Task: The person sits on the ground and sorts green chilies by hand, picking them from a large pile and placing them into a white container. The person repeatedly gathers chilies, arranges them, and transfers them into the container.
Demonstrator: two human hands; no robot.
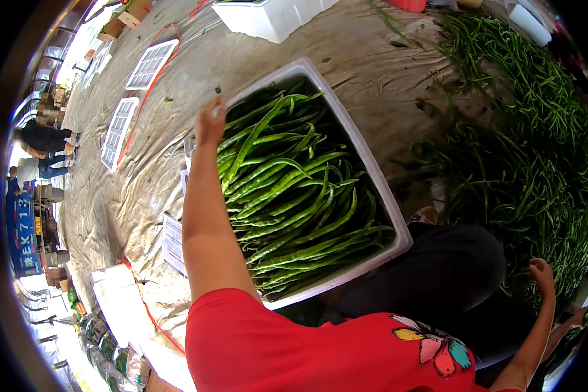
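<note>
Your left hand [210, 122] is at the white crate's [374, 171] left edge, grip unclear; green peppers [287, 189] lie packed inside! Right of the crate, your right hand [541, 274] curls near the pepper heap [536, 176], and whether it's holding any, I can't tell.

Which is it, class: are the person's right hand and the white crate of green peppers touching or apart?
Apart. The head view shows it: the right hand is well right of the white crate, with a dark-trousered leg between them.
</note>
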